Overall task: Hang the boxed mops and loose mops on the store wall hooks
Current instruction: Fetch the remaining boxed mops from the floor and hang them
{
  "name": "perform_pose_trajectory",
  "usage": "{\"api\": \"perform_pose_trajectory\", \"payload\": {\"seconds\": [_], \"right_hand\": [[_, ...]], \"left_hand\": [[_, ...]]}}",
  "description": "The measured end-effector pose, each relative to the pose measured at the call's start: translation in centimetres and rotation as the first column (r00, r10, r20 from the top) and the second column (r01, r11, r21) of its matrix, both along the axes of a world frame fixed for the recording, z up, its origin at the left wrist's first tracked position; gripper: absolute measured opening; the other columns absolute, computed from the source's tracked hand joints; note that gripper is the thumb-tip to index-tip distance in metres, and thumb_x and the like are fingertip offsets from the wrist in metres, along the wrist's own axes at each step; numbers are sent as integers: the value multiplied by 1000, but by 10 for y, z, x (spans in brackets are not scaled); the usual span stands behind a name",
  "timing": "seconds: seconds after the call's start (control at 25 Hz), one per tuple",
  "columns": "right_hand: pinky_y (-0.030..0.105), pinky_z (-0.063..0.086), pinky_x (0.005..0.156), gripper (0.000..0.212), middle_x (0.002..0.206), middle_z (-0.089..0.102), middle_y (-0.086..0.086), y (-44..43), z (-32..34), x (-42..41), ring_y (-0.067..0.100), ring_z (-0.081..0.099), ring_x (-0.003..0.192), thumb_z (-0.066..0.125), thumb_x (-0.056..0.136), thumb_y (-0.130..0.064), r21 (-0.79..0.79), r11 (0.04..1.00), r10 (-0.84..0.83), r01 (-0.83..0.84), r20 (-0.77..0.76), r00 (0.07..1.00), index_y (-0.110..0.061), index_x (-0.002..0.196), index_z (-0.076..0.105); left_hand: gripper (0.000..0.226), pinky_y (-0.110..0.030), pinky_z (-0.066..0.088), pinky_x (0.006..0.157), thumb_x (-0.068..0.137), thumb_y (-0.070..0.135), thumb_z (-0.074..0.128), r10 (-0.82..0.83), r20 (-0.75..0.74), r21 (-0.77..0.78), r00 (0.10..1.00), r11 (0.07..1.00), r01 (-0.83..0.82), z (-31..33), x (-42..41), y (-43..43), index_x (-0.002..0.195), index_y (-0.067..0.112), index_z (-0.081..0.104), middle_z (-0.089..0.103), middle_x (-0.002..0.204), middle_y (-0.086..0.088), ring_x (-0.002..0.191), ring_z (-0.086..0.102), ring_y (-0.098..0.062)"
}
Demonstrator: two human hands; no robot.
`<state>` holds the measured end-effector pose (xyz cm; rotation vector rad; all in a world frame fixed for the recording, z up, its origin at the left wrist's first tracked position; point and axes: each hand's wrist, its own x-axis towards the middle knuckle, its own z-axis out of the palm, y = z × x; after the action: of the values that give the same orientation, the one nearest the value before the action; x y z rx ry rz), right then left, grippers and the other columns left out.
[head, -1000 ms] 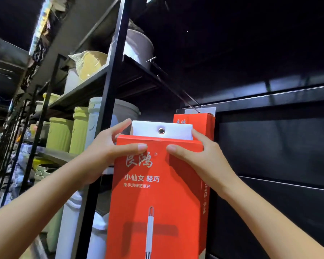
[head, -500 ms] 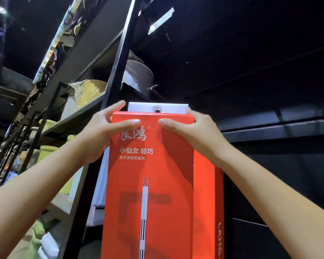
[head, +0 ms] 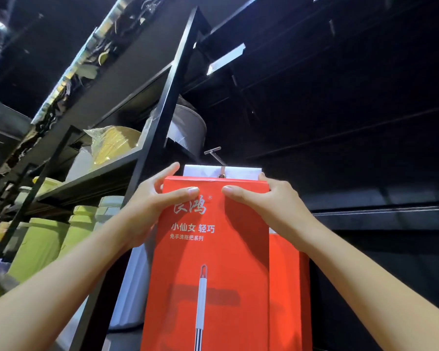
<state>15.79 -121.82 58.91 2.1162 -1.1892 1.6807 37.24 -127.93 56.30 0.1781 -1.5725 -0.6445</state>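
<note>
Fingers [head: 169,172] of both hands clamped the top corners of the red box [head: 213,252], thumbs pressed to its front, having raised it within the past second from lower down to the hook [head: 214,155], which now appeared to meet the eyelet [head: 221,176] in the white tab [head: 241,171]. Hanging this box looked nearly done. Left hand [head: 147,209] and right hand [head: 269,206] reached overhead on outstretched arms, beside the black rack [head: 167,117].
</note>
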Motion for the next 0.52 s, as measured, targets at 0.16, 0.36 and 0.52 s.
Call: {"api": "perform_pose_trajectory", "payload": {"seconds": [0.16, 0.36, 0.52], "right_hand": [[29, 56, 84, 105, 108, 71, -7, -16, -4, -13, 7, 68, 95, 63, 40, -89, 6, 997, -76, 76, 1, 997, -26, 123, 64], [38, 54, 95, 129, 122, 67, -3, -38, -9, -38, 14, 66, 109, 60, 29, -97, 44, 993, -108, 106, 41, 993, -22, 134, 57], [38, 58, 87, 102, 104, 73, -9, -50, -13, -65, 11, 71, 94, 67, 37, -89, 77, 992, -103, 98, 58, 993, -29, 119, 66]], "left_hand": [[132, -28, 59, 63, 31, 40, 93, -34, 6, 10, 999, 999, 34, -4, -15, -17, 148, 30, 34, 71, 110, -11, 87, 74, -26], [130, -35, 59, 73, 36, 39, 92, -74, 17, 36, 997, 997, 74, -9, -43, -43, 150, 30, 31, 75, 105, -6, 91, 74, -26], [123, -36, 56, 78, 43, 37, 87, -115, 35, 58, 993, 992, 113, -10, -75, -65, 151, 29, 28, 75, 104, -2, 91, 74, -24]]}}
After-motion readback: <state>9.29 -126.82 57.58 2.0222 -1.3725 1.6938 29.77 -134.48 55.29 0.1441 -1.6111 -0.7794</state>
